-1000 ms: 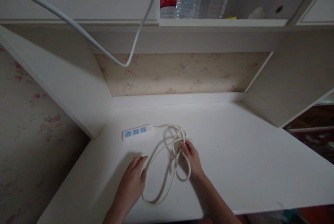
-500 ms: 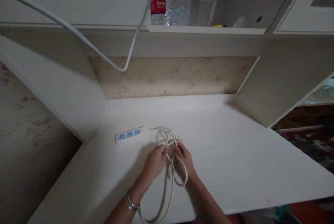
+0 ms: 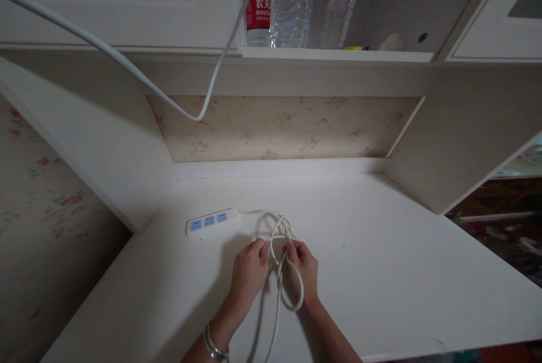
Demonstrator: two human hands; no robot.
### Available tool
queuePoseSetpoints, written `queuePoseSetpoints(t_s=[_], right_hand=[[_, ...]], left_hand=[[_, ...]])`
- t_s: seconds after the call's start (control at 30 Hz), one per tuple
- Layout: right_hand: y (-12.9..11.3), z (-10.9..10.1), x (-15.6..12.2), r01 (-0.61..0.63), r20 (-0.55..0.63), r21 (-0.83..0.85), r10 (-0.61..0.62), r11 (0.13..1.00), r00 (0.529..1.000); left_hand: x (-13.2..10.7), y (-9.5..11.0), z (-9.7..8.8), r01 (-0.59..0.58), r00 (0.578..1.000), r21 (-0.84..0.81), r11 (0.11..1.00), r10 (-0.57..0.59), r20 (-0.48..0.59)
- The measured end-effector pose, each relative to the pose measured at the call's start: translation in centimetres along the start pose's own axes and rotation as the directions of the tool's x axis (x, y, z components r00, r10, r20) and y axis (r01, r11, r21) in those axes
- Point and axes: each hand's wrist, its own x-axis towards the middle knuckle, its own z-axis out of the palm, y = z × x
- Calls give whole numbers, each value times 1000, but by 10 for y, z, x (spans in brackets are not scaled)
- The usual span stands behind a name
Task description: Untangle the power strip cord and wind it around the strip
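A white power strip [image 3: 212,221] with blue socket faces lies on the white desk, left of both hands. From its right end runs a cream power cord [image 3: 296,293], looped and crossed over itself between the hands. My left hand [image 3: 250,267] is closed, thumb and fingers pinching the cord at the left side of a loop. Opposite it, my right hand [image 3: 303,266] pinches the crossed strands, and a loop hangs over its palm side. One strand drops toward the desk's front edge. The cord's plug end is not visible.
Above the desk [image 3: 381,272], a cabinet shelf [image 3: 339,55] holds several plastic bottles [image 3: 290,7]. A thick white cable [image 3: 127,64] hangs across the upper left, close to the camera. Side panels [image 3: 457,126] bound the desk left and right.
Both hands stay on the cord and have shifted slightly downward. The loops between them have changed shape, and the low loop near my left wrist has dropped out of view.
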Motion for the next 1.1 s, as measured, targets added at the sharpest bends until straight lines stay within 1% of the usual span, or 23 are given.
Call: queuePoseSetpoints(t_s=[0.07, 0.13, 0.23, 0.33, 0.43, 0.53, 0.73, 0.8, 0.87, 0.93, 1.0, 1.03, 1.1], right_hand=[[2, -2, -1, 0, -21, -39, -1, 999, 1000], [3, -4, -1, 38, -31, -87, -41, 996, 999], [4, -3, -1, 106, -23, -161, -111, 981, 994], [3, 0, -1, 81, -23, -189, -87, 979, 996], [1, 2, 0, 34, -35, -162, -40, 986, 999], [0, 2, 1, 16, -31, -116, -20, 993, 999], [-1, 0, 1, 12, -25, -16, -12, 1000, 1000], [-1, 0, 1, 6, -27, 3, -6, 1000, 1000], [-1, 0, 1, -4, -31, 24, 5, 1000, 999], [-2, -1, 2, -9, -37, 44, 11, 999, 999], [-2, -1, 3, -8, -28, 56, 9, 998, 1000], [-2, -2, 4, -6, -22, 57, 7, 998, 1000], [-3, -2, 3, 1, -18, 56, 0, 998, 1000]], left_hand=[[-2, 0, 1, 0, 999, 59, 998, -2, 36], [-5, -2, 2, -4, 997, 76, 997, -2, 75], [-8, -9, 3, 30, 996, 7, 1000, -30, 86], [-8, -15, 5, 79, 996, -115, 990, -74, 46], [-7, -18, 10, 142, 990, -254, 957, -140, 28], [-6, -16, 16, 189, 981, -348, 918, -195, 18], [0, -8, 20, 184, 977, -444, 877, -213, -15], [1, -4, 19, 166, 979, -451, 877, -203, -33], [-1, 2, 17, 123, 988, -428, 895, -150, -31], [-6, 9, 13, 49, 999, -381, 923, -39, 33], [-13, 15, 9, -17, 990, -340, 940, 64, 127], [-16, 17, 7, -32, 981, -320, 947, 91, 171], [-19, 17, 5, -14, 968, -279, 960, 82, 235]])
